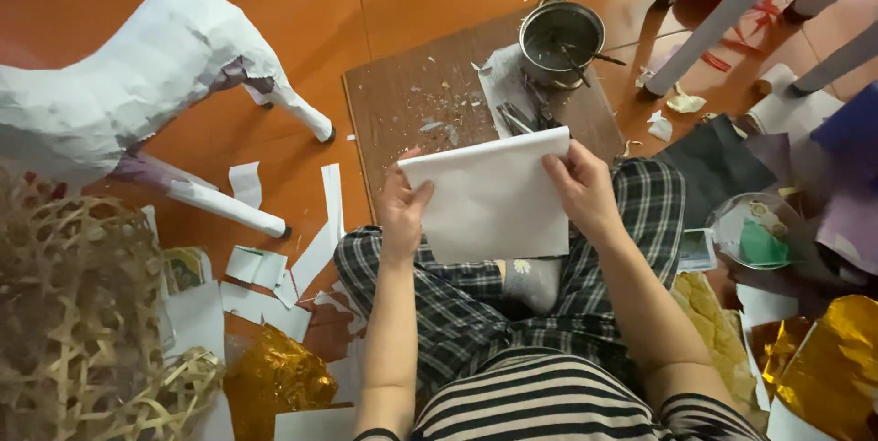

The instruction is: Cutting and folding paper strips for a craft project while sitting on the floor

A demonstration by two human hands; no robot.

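Starting at the far left, we are seeing a woven bamboo frame (78, 313) sitting beside a white papier-mâché animal figure (137, 75) that is standing on the orange floor (302, 2), with white paper scraps (274, 267) and crumpled gold foil (274, 377) lying just below its legs. Moving inward, our left hand (402, 208) is gripping the left edge of a folded white paper sheet (494, 198), thumb pressing on the front and fingers curling behind it. We are holding that sheet up over our crossed legs in checked trousers (457, 304), right in the middle of the view, in front of a brown board (412, 93) littered with bits. Our right hand (581, 189) is pinching the sheet's upper right corner, thumb lying on top, fingers tucked behind. Beyond the sheet, a metal pot (561, 38) with a brush in it is resting at the board's far end, with scissors (526, 116) lying just in front of it. Over on the right, we are looking at grey furniture legs (722, 11), a clear round lid (754, 231) and more gold foil sheets (832, 359).
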